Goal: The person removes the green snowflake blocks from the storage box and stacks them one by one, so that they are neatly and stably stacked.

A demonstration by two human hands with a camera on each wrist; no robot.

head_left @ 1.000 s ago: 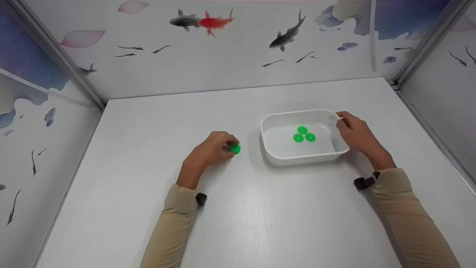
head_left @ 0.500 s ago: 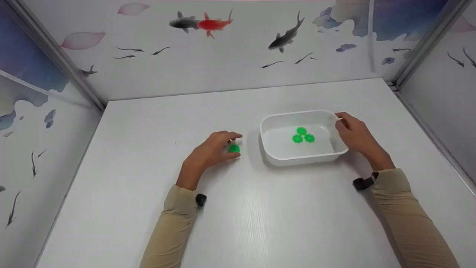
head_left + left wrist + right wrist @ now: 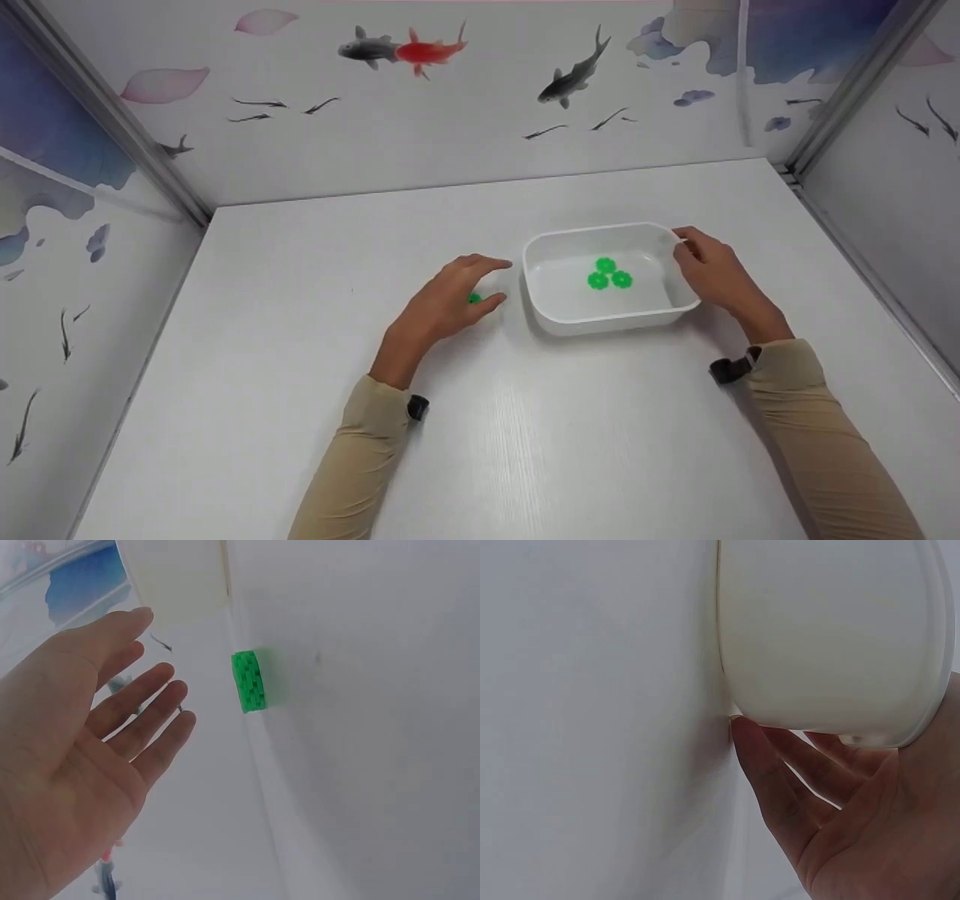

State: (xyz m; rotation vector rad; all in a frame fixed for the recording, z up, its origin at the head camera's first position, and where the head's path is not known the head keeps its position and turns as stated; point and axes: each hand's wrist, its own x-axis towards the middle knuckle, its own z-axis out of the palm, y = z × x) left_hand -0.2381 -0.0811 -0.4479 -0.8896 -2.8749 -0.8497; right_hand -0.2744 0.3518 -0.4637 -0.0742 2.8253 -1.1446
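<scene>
My left hand (image 3: 450,301) hovers left of the white plastic tub (image 3: 600,325), thumb and fingers spread apart with nothing between them. Partly hidden beneath it is a short stack of green flower-shaped plastic pieces (image 3: 475,298). In the left wrist view the stack (image 3: 249,681) stands on the table, apart from the fingertips (image 3: 180,690). My right hand (image 3: 716,274) grips the tub's right end, thumb over the rim; in the right wrist view its fingers (image 3: 769,772) curl against the outer wall. Three loose green flower pieces (image 3: 606,265) lie grouped on the tub's floor.
The white tabletop (image 3: 480,450) is enclosed by a back wall (image 3: 450,142) and side walls printed with fish and petals. Metal posts (image 3: 832,105) stand at the back corners.
My left hand let go of the green stack, spread its fingers and moved slightly right and up over it. The right hand keeps its hold on the tub.
</scene>
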